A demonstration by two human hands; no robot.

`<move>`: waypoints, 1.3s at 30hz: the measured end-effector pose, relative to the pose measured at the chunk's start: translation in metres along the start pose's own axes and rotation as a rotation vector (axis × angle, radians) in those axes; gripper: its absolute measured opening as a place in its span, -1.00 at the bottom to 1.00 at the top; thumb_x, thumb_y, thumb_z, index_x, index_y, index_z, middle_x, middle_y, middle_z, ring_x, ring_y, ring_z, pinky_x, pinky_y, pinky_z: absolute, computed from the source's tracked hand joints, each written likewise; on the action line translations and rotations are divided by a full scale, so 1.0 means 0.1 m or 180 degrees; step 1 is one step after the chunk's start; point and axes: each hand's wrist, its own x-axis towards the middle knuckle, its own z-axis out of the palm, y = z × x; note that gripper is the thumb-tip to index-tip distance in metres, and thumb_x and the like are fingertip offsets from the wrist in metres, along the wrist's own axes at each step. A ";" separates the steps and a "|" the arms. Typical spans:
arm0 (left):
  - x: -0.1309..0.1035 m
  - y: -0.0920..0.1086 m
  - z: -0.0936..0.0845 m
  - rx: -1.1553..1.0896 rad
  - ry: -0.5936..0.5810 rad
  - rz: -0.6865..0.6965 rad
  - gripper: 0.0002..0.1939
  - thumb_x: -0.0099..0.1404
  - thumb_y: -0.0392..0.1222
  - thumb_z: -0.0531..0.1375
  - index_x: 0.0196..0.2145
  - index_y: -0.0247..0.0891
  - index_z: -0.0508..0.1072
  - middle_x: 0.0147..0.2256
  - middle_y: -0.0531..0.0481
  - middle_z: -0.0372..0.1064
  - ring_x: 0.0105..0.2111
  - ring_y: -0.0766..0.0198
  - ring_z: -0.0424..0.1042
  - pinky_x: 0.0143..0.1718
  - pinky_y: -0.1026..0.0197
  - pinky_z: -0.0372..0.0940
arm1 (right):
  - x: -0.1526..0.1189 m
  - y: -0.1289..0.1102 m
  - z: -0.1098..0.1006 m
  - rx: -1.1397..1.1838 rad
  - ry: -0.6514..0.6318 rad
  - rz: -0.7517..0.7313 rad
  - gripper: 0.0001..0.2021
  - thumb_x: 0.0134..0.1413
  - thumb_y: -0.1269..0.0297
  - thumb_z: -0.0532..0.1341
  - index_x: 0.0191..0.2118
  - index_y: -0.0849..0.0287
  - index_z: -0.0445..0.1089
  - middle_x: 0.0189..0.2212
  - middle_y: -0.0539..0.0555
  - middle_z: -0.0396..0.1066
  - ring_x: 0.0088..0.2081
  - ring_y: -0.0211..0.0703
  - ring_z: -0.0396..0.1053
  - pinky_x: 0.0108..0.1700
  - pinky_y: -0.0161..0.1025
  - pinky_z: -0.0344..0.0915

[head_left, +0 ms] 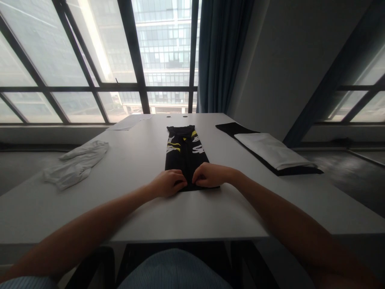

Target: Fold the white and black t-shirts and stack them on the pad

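A black garment [187, 154] with white and yellow markings lies folded into a long narrow shape on the white table [144, 160], its neckline toward the window. On its near left part rests my left hand [171, 183], fingers curled and pinching the cloth close to the near edge. My right hand [211, 175] is on the near right part, its thumb and fingers also closed on the fabric. A small gap of black cloth separates the two hands.
Crumpled white cloth [78, 162] lies on the table's left side. Folded white fabric [272, 150] sits on a black folded cloth [291, 171] at the right. Thin white sheets [128, 122] are at the far left, near the window. The table's front edge is close to my body.
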 end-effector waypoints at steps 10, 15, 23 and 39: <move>-0.07 -0.08 -0.08 -0.0266 -0.0382 0.0509 -0.67 0.39 -0.01 0.24 0.01 -0.17 0.61 -0.13 -0.14 0.49 -0.11 0.13 0.49 -0.05 0.18 0.37 | 0.00 0.13 -0.04 0.0289 -0.0202 0.0016 -0.77 0.12 0.21 0.34 -0.14 0.17 0.63 -0.31 0.04 0.57 -0.35 -0.22 0.47 -0.32 -0.34 0.37; -0.15 -0.47 -0.31 -0.0671 -0.0421 0.0424 -0.69 0.38 -0.25 0.14 -0.01 -0.19 0.60 -0.04 -0.15 0.53 -0.08 0.16 0.53 0.04 0.15 0.40 | -0.16 0.49 -0.20 -0.0018 0.0225 0.0821 -0.66 0.04 0.48 0.29 -0.05 0.11 0.61 -0.22 0.07 0.60 -0.26 -0.12 0.53 -0.19 -0.24 0.45; -0.19 -0.88 -0.23 -0.0367 -0.0282 0.0217 -0.67 0.37 -0.20 0.18 0.04 -0.16 0.61 0.19 -0.16 0.43 0.25 0.00 0.35 0.30 -0.08 0.23 | -0.18 0.84 -0.19 -0.0354 0.0371 0.0807 -0.58 -0.08 0.53 0.33 -0.04 0.08 0.62 0.19 0.17 0.39 0.15 0.13 0.41 0.17 -0.02 0.35; -0.25 -0.57 -0.60 -0.1319 -0.0497 0.0093 -0.75 0.27 -0.08 0.35 -0.12 -0.15 0.71 -0.23 -0.10 0.66 -0.28 0.12 0.62 -0.22 0.25 0.45 | -0.32 0.49 -0.39 0.0769 -0.0235 0.0459 -0.79 0.05 0.19 0.33 -0.23 0.19 0.56 -0.19 0.12 0.58 -0.12 -0.02 0.50 0.05 -0.07 0.35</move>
